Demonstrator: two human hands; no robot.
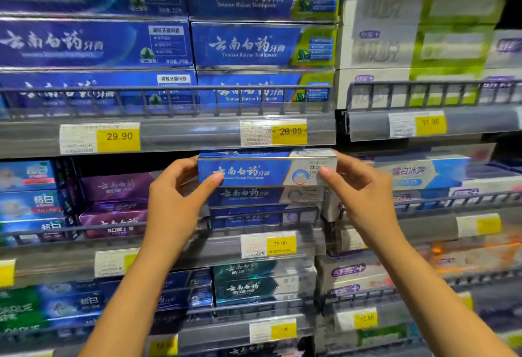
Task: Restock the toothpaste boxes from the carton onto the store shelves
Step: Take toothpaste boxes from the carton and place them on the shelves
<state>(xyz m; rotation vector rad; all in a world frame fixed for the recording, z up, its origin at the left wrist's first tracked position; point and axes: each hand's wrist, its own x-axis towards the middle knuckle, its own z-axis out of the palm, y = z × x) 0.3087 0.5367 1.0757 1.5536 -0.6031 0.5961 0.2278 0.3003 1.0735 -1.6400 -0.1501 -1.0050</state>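
Note:
A blue and silver toothpaste box lies lengthwise at the top of a stack of like boxes on the middle shelf. My left hand grips its left end, thumb on the front face. My right hand pinches its right end, thumb on the silver part. The box sits just under the price rail of the shelf above. The carton is out of view.
Wire guard rails run along each shelf front, above price strips with yellow tags. Purple boxes stand left of the stack, white and light-blue boxes to the right. Dark blue boxes fill the upper shelf.

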